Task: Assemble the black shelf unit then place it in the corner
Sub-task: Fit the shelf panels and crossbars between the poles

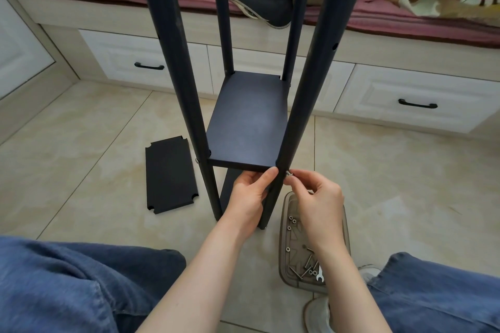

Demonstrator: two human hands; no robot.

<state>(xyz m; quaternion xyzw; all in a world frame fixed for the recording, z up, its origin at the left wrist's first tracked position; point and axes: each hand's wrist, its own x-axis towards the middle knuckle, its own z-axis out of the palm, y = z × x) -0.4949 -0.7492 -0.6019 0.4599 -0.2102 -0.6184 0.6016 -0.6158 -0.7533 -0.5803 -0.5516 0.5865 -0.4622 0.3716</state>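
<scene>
The black shelf unit [249,119] stands upright on the tiled floor [392,170], in the middle of the scene and just in front of the seated person's knees. Its four poles rise towards the camera. One board is fixed partway up and a second sits lower, mostly hidden beneath it.

The left hand [249,197] reaches in from below. Its fingers are stretched out and only lightly bent, with the tips resting against the near right pole [311,84] and the near edge of the upper board; it grips nothing.

The right hand [316,203] is just to the right of that pole. Its thumb and forefinger pinch a small silver bolt [289,173] against the pole's side just under the board, and the other fingers are curled loosely. Whether the bolt has entered its hole is hard to tell, as the fingertips cover it.

A loose black panel [170,174] (notched at each corner) lies flat on the floor to the left of the unit, apart from it. To the near right, partly under the right wrist, is a clear grey tray [283,238] holding bolts [303,267], nuts [291,220] and a small wrench [320,276].

Along the far side runs a bench with white drawers [405,100], black handles and a pink cushion [405,16] on top.
</scene>
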